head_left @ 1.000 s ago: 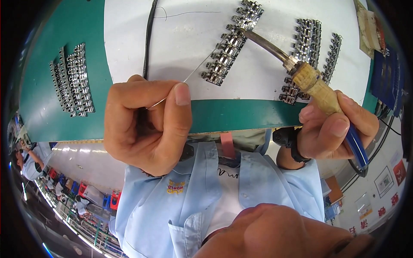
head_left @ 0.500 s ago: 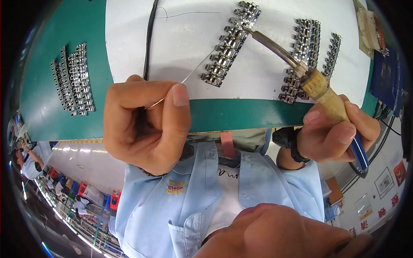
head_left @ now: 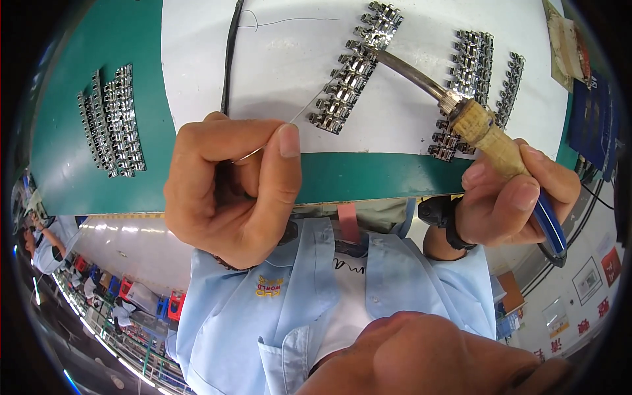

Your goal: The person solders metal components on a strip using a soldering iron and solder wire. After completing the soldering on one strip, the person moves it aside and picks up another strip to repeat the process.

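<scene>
Pinched between the thumb and forefinger of my left hand (head_left: pixel 230 191) is a thin solder wire (head_left: pixel 308 106). Its far end reaches a strip of shiny metal parts (head_left: pixel 341 92) lying aslant on the white sheet (head_left: pixel 283 66). My right hand (head_left: pixel 520 197) is closed around a soldering iron (head_left: pixel 484 128) with a tan wrapped grip and a blue handle end. The iron's tip meets the upper half of that strip; the exact contact point is too small to make out.
More metal strips (head_left: pixel 472 62) lie on the sheet at the right, and another group (head_left: pixel 124 118) on the green tabletop (head_left: pixel 395 174) at the left. A black cable (head_left: pixel 230 59) runs down the sheet beside a loose thin wire (head_left: pixel 289 20). People (head_left: pixel 56 243) work in the left background.
My left hand has moved slightly right with the solder wire. The iron's tip has shifted a little left across the strip. The strip itself sits slightly further right.
</scene>
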A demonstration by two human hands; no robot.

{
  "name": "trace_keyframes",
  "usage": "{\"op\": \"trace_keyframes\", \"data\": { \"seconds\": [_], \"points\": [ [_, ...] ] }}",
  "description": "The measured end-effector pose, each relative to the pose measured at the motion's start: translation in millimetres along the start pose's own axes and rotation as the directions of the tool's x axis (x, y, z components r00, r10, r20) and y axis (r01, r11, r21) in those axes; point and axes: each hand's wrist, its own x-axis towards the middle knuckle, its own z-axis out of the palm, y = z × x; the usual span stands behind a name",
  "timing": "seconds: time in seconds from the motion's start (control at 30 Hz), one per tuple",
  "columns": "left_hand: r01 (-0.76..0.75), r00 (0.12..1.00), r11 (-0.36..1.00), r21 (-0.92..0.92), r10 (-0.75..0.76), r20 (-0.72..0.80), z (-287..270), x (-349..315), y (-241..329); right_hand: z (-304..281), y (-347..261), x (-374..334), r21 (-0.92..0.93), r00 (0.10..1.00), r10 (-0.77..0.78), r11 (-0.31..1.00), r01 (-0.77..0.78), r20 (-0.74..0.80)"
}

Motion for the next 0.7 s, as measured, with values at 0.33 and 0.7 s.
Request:
{"op": "trace_keyframes", "data": {
  "seconds": [0.33,0.7],
  "points": [
    [0.018,1.0,0.999,0.039,-0.019,0.013,0,0,1,10,11,7,-0.014,0.972,-0.237,0.971,0.237,0.001],
    [-0.006,1.0,1.0,0.025,0.006,0.031,0,2,2,-10,20,11,0.022,0.948,-0.304,0.953,0.304,0.092]
  ]
}}
